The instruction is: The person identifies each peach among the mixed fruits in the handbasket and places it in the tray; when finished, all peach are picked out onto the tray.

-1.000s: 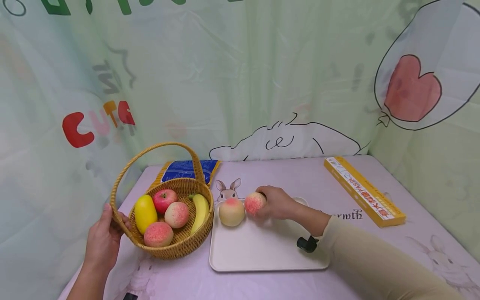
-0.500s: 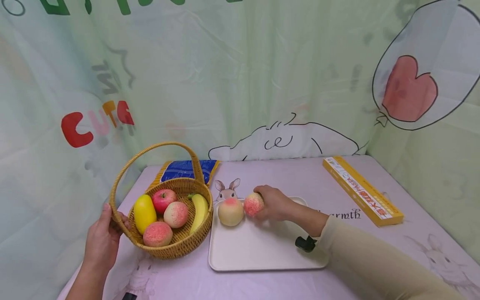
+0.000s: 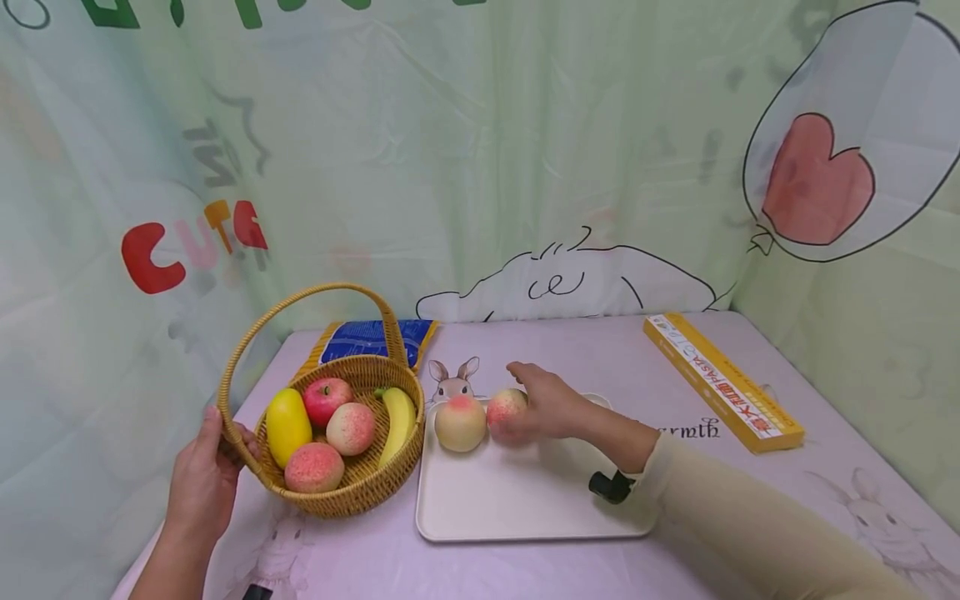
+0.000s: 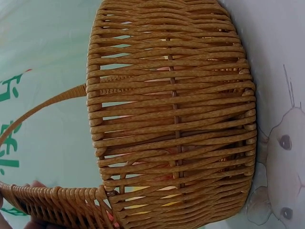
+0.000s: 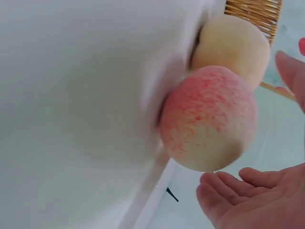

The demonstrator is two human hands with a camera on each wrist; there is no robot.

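My left hand (image 3: 202,479) grips the base of the handle (image 3: 242,346) of a wicker basket (image 3: 360,502), fingers partly hidden behind it. Inside lie a red apple (image 3: 322,403), a yellow mango-like fruit (image 3: 288,428), a banana (image 3: 397,425) and two speckled peaches. On the cream tray (image 3: 517,504), a pink-speckled peach (image 5: 209,119) sits against a paler peach (image 5: 234,46). My right hand (image 3: 558,406) is beside the speckled one, thumb and fingers spread apart around it; the right wrist view shows a gap between the thumb and the fruit.
Behind the basket lies a blue and yellow packet (image 3: 360,342). A long yellow pasta box (image 3: 723,385) rests at the back right. The tablecloth (image 3: 375,554) has printed rabbits, and a printed curtain (image 3: 465,167) hangs around the table.
My right hand has let go of the speckled peach, its fingers spreading and lifting off; the peach stays on the tray beside the paler one. My left hand and the basket have kept their place.
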